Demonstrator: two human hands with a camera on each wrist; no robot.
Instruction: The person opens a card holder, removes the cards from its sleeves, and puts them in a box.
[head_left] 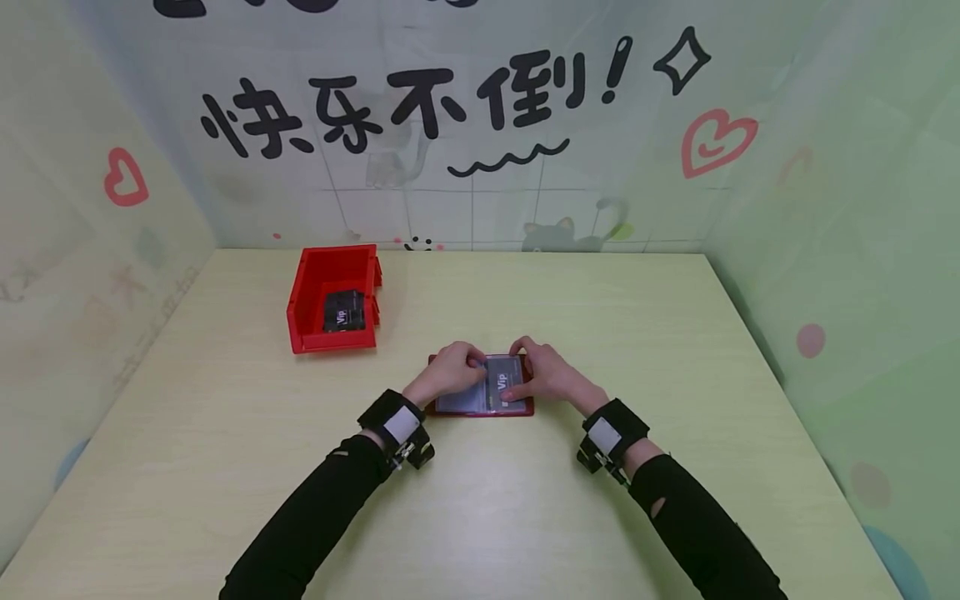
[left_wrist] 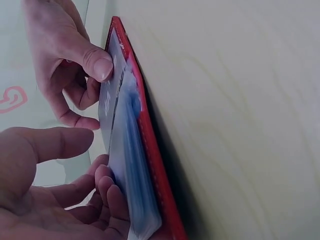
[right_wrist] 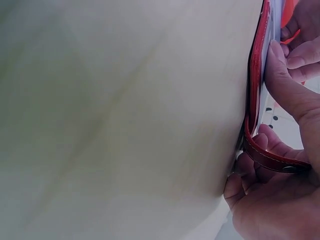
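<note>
Head view shows our left hand [head_left: 448, 372] pinning the red card holder [head_left: 483, 410] to the surface [head_left: 525, 500] with relaxed fingers, so our right hand [head_left: 542, 372] can pinch the VIP card [head_left: 504, 384] at its sleeve.

— Where do we look from in the head view?

— From above and behind the forearms, facing forward and down over the pale wooden table [head_left: 525, 517] toward the decorated back wall [head_left: 465, 167], far enough to take in the whole tabletop.

— And our wrist views?

— Both sit very close, almost level with the tabletop. The left wrist view looks along the flat red leather card holder [left_wrist: 150, 150] from its left side; the right wrist view meets that holder [right_wrist: 256, 70] from the opposite side.

— What do we share?

— All three views hold the card holder [head_left: 483, 408] and the fingers [left_wrist: 95, 60] on it.
</note>
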